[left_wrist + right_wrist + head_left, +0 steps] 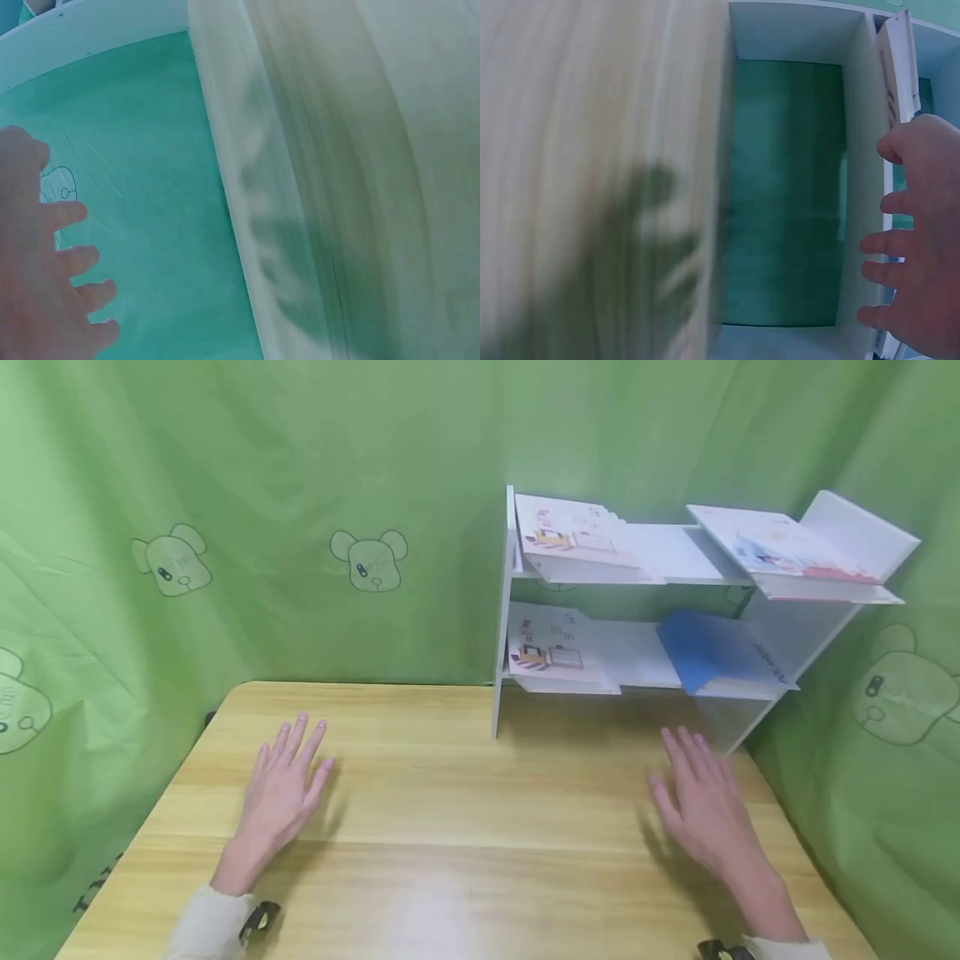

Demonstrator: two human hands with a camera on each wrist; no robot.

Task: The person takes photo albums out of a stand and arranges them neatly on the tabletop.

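One L hand (277, 797) hovered over table (480, 810) nr left edge, one R hand (707, 814) nr right edge, fingers extended, thumbs wide, wht 2-tier shelf (633, 653) w/ booklets (577, 533) stood at far R corner

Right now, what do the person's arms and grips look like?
Left grip and right grip: bare, ungloved, five-fingered. Left sleeve and right sleeve: pale, off-white. Left fitting and right fitting, by the sleeve ends: small, mostly black; can't tell what they are. No cables visible.
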